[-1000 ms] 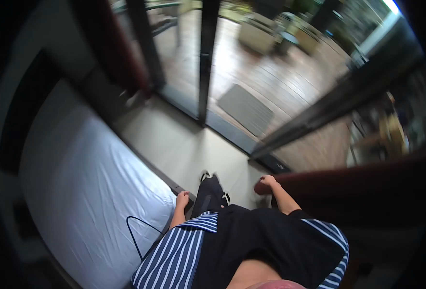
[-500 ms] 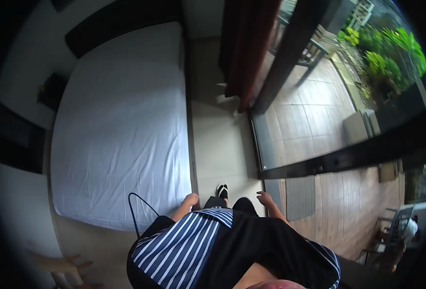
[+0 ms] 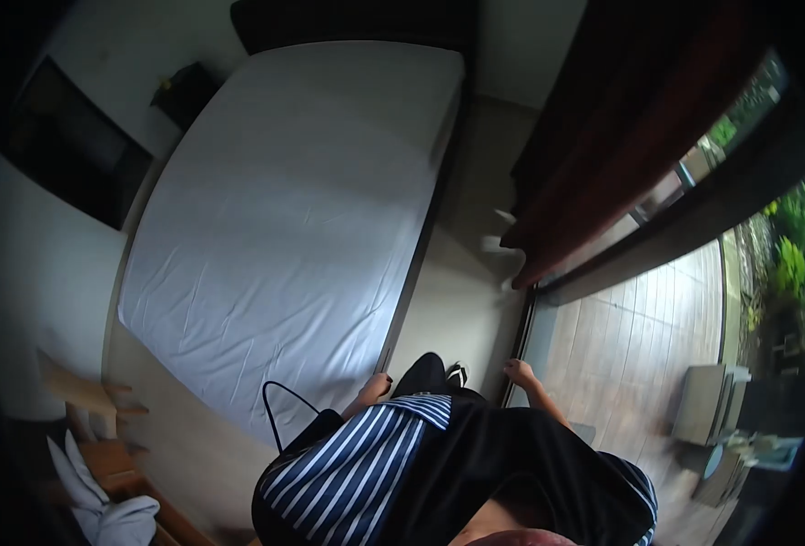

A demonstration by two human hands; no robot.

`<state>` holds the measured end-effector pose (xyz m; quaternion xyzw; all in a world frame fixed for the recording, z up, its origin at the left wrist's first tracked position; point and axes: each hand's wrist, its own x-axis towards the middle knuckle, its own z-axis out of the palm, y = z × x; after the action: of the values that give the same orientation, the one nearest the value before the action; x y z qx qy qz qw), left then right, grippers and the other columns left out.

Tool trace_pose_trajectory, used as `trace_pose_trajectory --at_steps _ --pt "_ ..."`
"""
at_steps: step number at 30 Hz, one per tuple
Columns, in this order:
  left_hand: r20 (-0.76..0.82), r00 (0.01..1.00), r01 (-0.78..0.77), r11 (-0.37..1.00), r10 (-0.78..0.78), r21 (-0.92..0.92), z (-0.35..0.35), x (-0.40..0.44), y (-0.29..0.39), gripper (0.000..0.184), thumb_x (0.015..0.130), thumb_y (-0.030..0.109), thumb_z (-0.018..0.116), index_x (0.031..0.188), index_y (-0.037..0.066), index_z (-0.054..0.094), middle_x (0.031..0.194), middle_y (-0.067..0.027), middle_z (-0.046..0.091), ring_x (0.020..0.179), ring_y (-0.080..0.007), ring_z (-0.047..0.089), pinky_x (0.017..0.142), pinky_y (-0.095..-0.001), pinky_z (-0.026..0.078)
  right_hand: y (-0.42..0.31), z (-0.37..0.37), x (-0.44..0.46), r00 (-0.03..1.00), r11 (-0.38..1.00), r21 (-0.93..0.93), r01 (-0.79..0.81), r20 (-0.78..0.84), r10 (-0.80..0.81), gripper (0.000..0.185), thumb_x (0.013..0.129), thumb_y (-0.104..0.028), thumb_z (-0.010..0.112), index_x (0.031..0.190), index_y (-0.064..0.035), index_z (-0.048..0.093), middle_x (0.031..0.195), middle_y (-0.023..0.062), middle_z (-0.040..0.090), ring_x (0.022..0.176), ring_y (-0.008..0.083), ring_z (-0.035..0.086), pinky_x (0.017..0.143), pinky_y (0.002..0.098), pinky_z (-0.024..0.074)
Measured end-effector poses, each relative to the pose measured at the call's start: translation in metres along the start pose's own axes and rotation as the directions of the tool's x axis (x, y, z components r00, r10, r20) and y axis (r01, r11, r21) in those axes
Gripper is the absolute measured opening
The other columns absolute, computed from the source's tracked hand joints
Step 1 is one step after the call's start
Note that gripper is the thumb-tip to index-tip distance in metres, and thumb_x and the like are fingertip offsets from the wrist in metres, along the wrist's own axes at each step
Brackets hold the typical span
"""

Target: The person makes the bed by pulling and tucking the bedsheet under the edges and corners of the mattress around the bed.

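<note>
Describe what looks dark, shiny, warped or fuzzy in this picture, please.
Head view: black surrounds the picture's corners; the bed's sides bow, likely lens distortion; the curtain sits in shadow; glare whitens the deck; the wooden furniture looks blurred.

No lettering or numbers readable; perhaps too dim.

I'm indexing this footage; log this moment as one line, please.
left hand: beside bed | right hand: near door sill | held objects: none visible

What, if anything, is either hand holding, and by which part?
Nothing that shows: no object is visible in the left hand, near the bed, or in the right hand. Something small inside the fingers can't be ruled out.
</note>
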<state>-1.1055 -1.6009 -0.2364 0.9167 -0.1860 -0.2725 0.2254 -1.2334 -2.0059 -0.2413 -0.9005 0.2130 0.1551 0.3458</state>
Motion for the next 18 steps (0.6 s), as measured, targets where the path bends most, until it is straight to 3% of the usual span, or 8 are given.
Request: trace_pose_trajectory --at_steps 2,4,8,9,12,16,17,18 --pt "-0.063 0.993 -0.099 0.995 0.098 0.001 -0.005 0.011 0.007 0.022 0.075 0.013 0.049 0.086 0.005 0.066 0.085 -0.0203 0.062 0.078 -0.0327 0.061 0.070 -0.0396 0.048 -0.008 -0.044 0.028 0.999 0.998 -0.053 0.026 0.047 -0.024 0.037 0.074 -0.030 0.051 0.105 -0.0120 0.060 0.106 0.0124 0.059 0.102 0.0284 0.054 0.087 0.0364 0.0427" --pt "0.029 1.000 0.006 1.000 -0.006 0.010 -0.005 0.033 0.013 0.022 0.077 0.015 0.048 0.083 0.006 0.066 0.083 -0.0193 0.062 0.078 -0.0321 0.061 0.069 -0.0405 0.048 -0.017 -0.074 0.067 0.995 0.994 -0.096 0.043 0.093 -0.034 0.038 0.074 -0.031 0.051 0.105 -0.0108 0.060 0.106 0.0118 0.059 0.102 0.0282 0.054 0.086 0.0366 0.0430" --pt "0.112 0.991 0.069 0.997 -0.072 0.031 -0.017 0.087 0.016 0.022 0.077 0.018 0.048 0.084 0.006 0.066 0.085 -0.0184 0.062 0.080 -0.0319 0.060 0.071 -0.0411 0.047 0.031 -0.064 0.210 0.936 0.923 -0.153 0.352 0.080 -0.344 0.035 0.077 -0.029 0.051 0.104 -0.0098 0.060 0.105 0.0112 0.059 0.100 0.0296 0.054 0.085 0.0361 0.0435" --pt "0.123 0.989 0.073 0.996 -0.078 0.041 -0.024 0.106 0.015 0.022 0.077 0.019 0.048 0.084 0.006 0.066 0.086 -0.0182 0.062 0.081 -0.0319 0.060 0.071 -0.0413 0.047 0.014 -0.072 0.218 0.992 0.931 0.352 0.097 0.040 -0.119 0.028 0.078 -0.023 0.050 0.100 -0.0100 0.061 0.100 0.0109 0.061 0.096 0.0279 0.056 0.083 0.0346 0.0440" --pt "0.111 0.992 0.054 0.995 -0.063 0.088 -0.064 0.160 0.015 0.023 0.078 0.021 0.049 0.084 0.007 0.065 0.087 -0.0175 0.062 0.083 -0.0318 0.060 0.073 -0.0418 0.047 -0.058 -0.149 0.205 0.994 0.992 -0.086 0.094 -0.039 -0.098 0.026 0.078 -0.020 0.051 0.099 -0.0090 0.061 0.098 0.0118 0.061 0.094 0.0283 0.057 0.083 0.0350 0.0441" --pt "-0.017 0.995 -0.097 0.970 0.103 0.224 -0.125 0.248 0.018 0.024 0.078 0.024 0.049 0.085 0.007 0.065 0.090 -0.0166 0.062 0.086 -0.0316 0.059 0.074 -0.0425 0.046 0.003 -0.114 0.289 0.928 0.895 -0.306 0.325 -0.077 -0.363 0.032 0.075 -0.022 0.054 0.103 -0.0103 0.061 0.101 0.0147 0.060 0.097 0.0323 0.055 0.085 0.0371 0.0434" --pt "0.148 0.985 -0.144 0.913 0.093 0.382 -0.133 0.272 0.015 0.027 0.079 0.028 0.048 0.085 0.006 0.064 0.094 -0.0160 0.061 0.089 -0.0329 0.058 0.077 -0.0438 0.045 -0.042 -0.152 0.242 0.963 0.970 -0.123 0.211 -0.147 -0.228 0.026 0.075 -0.020 0.053 0.096 -0.0085 0.062 0.097 0.0142 0.061 0.093 0.0309 0.057 0.080 0.0358 0.0447" --pt "0.028 0.992 -0.125 0.951 0.122 0.282 -0.148 0.281 0.025 0.026 0.079 0.025 0.046 0.081 0.005 0.063 0.092 -0.0163 0.061 0.086 -0.0340 0.058 0.077 -0.0432 0.045 -0.049 -0.160 0.233 0.978 0.985 -0.043 0.167 -0.123 -0.171 0.026 0.075 -0.020 0.053 0.095 -0.0078 0.062 0.096 0.0145 0.061 0.092 0.0307 0.057 0.079 0.0353 0.0448"
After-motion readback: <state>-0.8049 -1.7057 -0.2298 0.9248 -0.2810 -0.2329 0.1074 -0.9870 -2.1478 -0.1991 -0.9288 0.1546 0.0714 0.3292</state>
